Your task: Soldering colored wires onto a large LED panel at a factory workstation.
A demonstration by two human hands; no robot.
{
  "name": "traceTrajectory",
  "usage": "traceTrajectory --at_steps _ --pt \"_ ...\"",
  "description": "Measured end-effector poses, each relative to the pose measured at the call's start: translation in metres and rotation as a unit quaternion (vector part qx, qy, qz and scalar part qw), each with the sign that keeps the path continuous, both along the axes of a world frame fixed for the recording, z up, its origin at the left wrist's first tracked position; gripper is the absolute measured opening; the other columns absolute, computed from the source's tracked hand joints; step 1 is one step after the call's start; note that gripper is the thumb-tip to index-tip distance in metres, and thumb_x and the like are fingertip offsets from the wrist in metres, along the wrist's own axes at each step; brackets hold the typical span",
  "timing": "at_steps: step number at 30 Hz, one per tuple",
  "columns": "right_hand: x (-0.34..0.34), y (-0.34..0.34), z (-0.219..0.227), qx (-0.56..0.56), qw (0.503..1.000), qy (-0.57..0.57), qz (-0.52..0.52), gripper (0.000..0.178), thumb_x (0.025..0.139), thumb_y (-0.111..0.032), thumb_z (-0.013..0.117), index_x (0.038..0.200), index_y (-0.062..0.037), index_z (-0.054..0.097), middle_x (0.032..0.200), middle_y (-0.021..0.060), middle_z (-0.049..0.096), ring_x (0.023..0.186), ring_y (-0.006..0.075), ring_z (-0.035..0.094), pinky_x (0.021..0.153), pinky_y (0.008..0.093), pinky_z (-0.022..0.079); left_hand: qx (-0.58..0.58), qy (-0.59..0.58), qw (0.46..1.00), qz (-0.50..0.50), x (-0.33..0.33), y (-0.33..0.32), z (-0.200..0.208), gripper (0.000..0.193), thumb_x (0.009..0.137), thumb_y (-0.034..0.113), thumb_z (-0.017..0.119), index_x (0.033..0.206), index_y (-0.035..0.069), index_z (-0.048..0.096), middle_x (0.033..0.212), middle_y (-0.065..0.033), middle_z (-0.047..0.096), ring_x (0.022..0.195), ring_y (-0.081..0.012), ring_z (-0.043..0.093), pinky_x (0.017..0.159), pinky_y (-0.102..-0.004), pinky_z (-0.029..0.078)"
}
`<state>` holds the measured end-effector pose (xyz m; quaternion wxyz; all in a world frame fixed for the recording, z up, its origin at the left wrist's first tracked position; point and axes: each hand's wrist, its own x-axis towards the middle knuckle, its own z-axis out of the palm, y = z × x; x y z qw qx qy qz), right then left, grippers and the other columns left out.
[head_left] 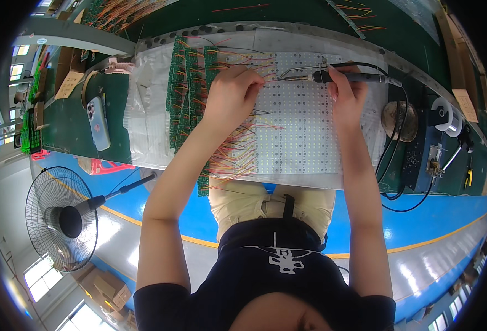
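My right hand (347,96) is closed round the dark handle of a soldering iron (365,77), and a thin curved metal tube runs beside its tip. The tip points left, low over a white panel (304,135) with rows of small dots. My left hand (233,92) is closed in a pinch on a thin wire (269,80), close to the iron's tip. Green circuit board strips (177,88) lie left of the panel, partly behind my left hand and forearm. Their red, yellow and black wires (233,157) spread over the panel's left part.
A spool (446,117) and a soldering stand (434,163) are at the right, beside a round brownish block (399,121). The iron's black cable (406,110) loops there. A phone (99,124) lies left; a floor fan (69,220) stands lower left. More wired boards (123,19) lie behind.
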<state>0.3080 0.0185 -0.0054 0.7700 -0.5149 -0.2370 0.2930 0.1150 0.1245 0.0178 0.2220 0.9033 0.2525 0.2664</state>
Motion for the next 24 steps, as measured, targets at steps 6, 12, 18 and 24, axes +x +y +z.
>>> traceTrajectory --at_steps 6,12,18,24 --pt "0.0026 -0.0020 -0.0022 0.013 1.000 -0.002 0.016 0.008 0.077 -0.002 0.065 0.077 0.0001 0.058 0.060 -0.0012 0.051 0.050 0.0033 0.041 0.045 0.0189 0.029 -0.004 0.001 1.000 -0.001 -0.0003 -0.0005 0.0006 0.008 0.072 0.000 0.063 0.079 0.004 0.063 0.073 -0.0070 0.057 0.064 -0.0209 0.057 0.057 -0.0304 0.047" --pt "0.0033 -0.0025 -0.0034 0.018 1.000 0.006 0.019 0.007 0.077 -0.003 0.065 0.077 0.0001 0.058 0.060 -0.0018 0.051 0.050 0.0032 0.041 0.044 0.0189 0.029 0.000 -0.003 1.000 -0.006 0.0005 -0.0015 0.0010 0.008 0.072 -0.001 0.064 0.079 0.004 0.063 0.072 -0.0072 0.057 0.064 -0.0213 0.056 0.057 -0.0308 0.047" --pt "0.0028 -0.0025 -0.0032 0.015 1.000 0.003 0.020 0.007 0.077 -0.003 0.065 0.077 0.0004 0.059 0.059 -0.0020 0.050 0.049 0.0031 0.041 0.044 0.0188 0.029 -0.001 -0.003 1.000 -0.004 -0.0002 -0.0011 0.0001 0.008 0.072 -0.001 0.064 0.078 0.004 0.063 0.072 -0.0073 0.058 0.064 -0.0215 0.056 0.057 -0.0310 0.047" --pt "0.0021 -0.0014 -0.0031 0.019 1.000 -0.009 0.020 0.007 0.077 -0.003 0.065 0.077 0.0006 0.059 0.059 -0.0021 0.049 0.049 0.0032 0.041 0.044 0.0187 0.030 -0.004 -0.008 1.000 -0.005 -0.0004 -0.0005 0.0010 0.009 0.071 -0.001 0.064 0.079 0.004 0.063 0.073 -0.0074 0.058 0.065 -0.0221 0.057 0.057 -0.0312 0.047"
